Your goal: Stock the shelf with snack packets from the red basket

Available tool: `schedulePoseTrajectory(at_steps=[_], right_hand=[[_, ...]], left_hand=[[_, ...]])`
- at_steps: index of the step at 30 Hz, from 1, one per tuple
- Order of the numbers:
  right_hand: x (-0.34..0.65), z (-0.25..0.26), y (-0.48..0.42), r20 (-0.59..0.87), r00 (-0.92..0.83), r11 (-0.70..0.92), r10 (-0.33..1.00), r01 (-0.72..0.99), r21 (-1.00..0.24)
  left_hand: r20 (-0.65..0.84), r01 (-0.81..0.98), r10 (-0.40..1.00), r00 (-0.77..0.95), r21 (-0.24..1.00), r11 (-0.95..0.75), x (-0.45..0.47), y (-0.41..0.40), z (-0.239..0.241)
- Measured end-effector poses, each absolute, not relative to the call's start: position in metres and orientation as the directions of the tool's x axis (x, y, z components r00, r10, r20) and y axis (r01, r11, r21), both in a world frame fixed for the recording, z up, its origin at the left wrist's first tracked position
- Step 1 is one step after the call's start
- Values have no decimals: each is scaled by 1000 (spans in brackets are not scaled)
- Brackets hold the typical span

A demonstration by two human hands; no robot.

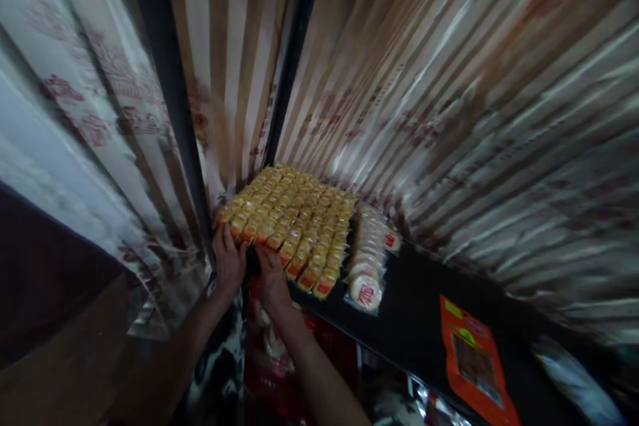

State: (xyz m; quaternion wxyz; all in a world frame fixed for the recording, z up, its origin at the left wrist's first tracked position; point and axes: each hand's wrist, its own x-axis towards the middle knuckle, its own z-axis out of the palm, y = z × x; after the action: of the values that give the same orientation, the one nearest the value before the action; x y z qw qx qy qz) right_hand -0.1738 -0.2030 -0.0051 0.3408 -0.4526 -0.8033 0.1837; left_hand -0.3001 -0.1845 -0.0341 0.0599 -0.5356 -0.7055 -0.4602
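Note:
Rows of small yellow-wrapped snack packets point(294, 213) with red-orange ends stand closely packed in the shelf's left corner. At their front edge, my left hand point(229, 265) touches the leftmost packets, its fingertips up and its thumb a little apart. My right hand point(273, 279) is just beside it, fingers stretched toward the front ends of nearby packets. Neither hand plainly holds a packet, though the fingertips are dim and blurred. Right of the yellow block lies a row of round white cakes in clear wrappers point(367, 259), with red print on the front one.
The black shelf point(409, 293) runs off to the lower right. On it lie an orange pouch point(476, 359) and a blurred pale packet point(574, 379). A dark upright post point(294, 46) and striped, printed sheeting point(424, 80) close off the back. Red packaging point(324, 353) shows below.

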Motion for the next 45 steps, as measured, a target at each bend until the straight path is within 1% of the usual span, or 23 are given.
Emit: schedulePoseTrajectory(at_steps=[2,6,9,11,13,14,15,17,19,21,22,25,29,32,37,41,45], right_hand=[[-171,-2,-206,382,-393,548,836,582,-601],[-165,4,-219,418,-428,597,801,535,-598],[-150,8,-235,487,-354,599,799,540,-590],[-132,7,-248,531,-208,537,821,594,-599],[-109,2,-260,543,17,398,839,661,-636],[-97,-1,-265,524,132,310,842,676,-668],[-86,-4,-269,489,236,225,840,668,-709],[-68,-9,-272,365,385,76,848,593,-802],[-58,-11,-268,213,450,-27,867,469,-883],[-56,-9,-259,99,448,-74,889,352,-933],[-57,-7,-253,67,434,-77,898,306,-949],[-62,0,-233,33,382,-51,924,207,-977],[-66,1,-211,19,368,-35,930,138,-990],[-67,-4,-202,4,378,-43,926,115,-992],[-68,-15,-197,31,392,-30,919,151,-988],[-65,-18,-199,51,376,-10,925,158,-987],[-59,-13,-204,62,376,-2,925,166,-986]], left_hand=[[577,806,696,-428,592,5,-300,-185,-34],[611,823,691,-386,566,-41,-301,-187,-31],[649,842,664,-370,537,-55,-302,-193,-26],[682,872,663,-309,481,-88,-301,-200,-23],[704,899,691,-161,394,-191,-294,-212,-21],[708,897,703,-65,350,-270,-289,-218,-20],[707,881,706,33,314,-355,-282,-225,-20],[698,828,689,193,261,-496,-266,-237,-20],[719,797,642,265,211,-565,-247,-246,-19],[755,805,596,273,160,-572,-228,-249,-18],[769,813,577,273,137,-566,-220,-249,-18],[774,821,557,302,86,-565,-199,-239,-18],[747,841,586,314,68,-536,-185,-216,-18],[739,836,588,328,63,-545,-184,-201,-17],[705,828,605,372,43,-559,-185,-194,-17],[719,837,604,343,58,-545,-185,-196,-18],[734,826,580,352,47,-562,-185,-197,-18]])
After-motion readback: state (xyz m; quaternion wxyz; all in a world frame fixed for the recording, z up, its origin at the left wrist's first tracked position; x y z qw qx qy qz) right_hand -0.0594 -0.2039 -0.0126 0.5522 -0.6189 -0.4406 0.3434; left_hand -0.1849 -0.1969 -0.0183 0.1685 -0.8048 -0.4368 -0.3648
